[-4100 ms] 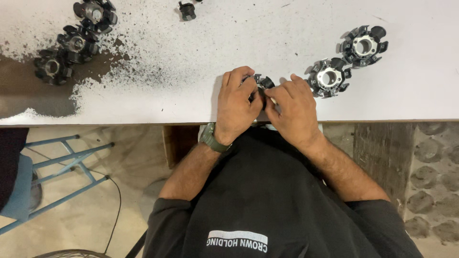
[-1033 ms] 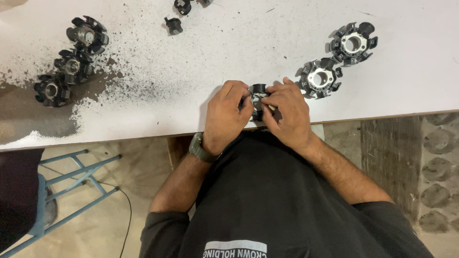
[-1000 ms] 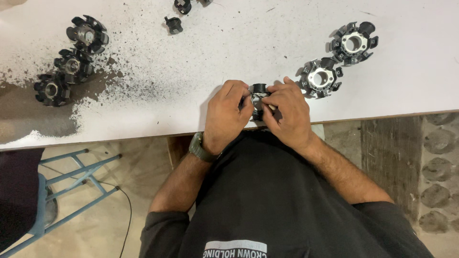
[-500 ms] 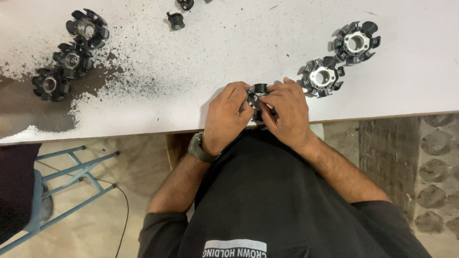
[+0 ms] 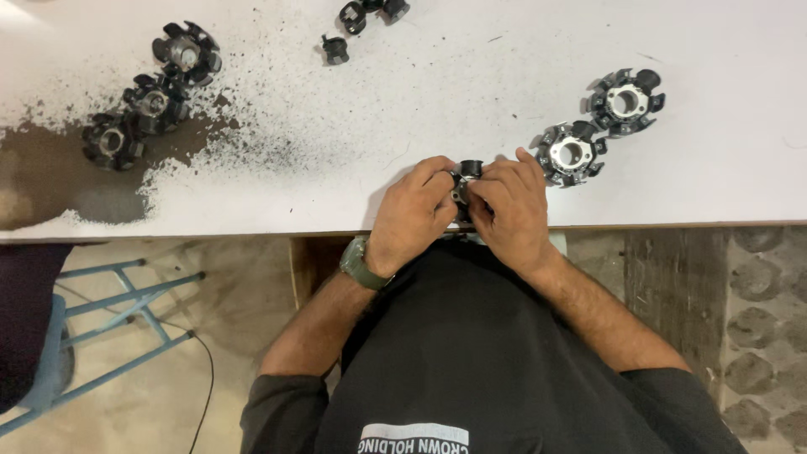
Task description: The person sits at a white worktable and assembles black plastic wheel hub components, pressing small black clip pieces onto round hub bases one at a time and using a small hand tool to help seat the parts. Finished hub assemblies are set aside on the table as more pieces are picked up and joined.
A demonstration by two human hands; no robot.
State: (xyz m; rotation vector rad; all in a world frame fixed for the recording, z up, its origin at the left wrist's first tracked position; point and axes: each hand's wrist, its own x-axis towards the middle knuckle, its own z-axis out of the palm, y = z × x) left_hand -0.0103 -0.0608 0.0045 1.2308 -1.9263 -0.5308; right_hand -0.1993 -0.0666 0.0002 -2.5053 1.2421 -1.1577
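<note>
I see both hands at near table edge, closed round one small black part (image 5: 467, 171); left hand (image 5: 414, 214) pinches it from left, right hand (image 5: 508, 210) from right, part mostly hidden between fingers; two rotor-like pieces with bright centres (image 5: 572, 154) (image 5: 625, 101) lie just right of hands, look finished to me; three dark pieces (image 5: 151, 99) sit far left in black dust patch, look untouched; few small black bits (image 5: 336, 49) at top; my guess: early-to-middle stage, most pieces left
</note>
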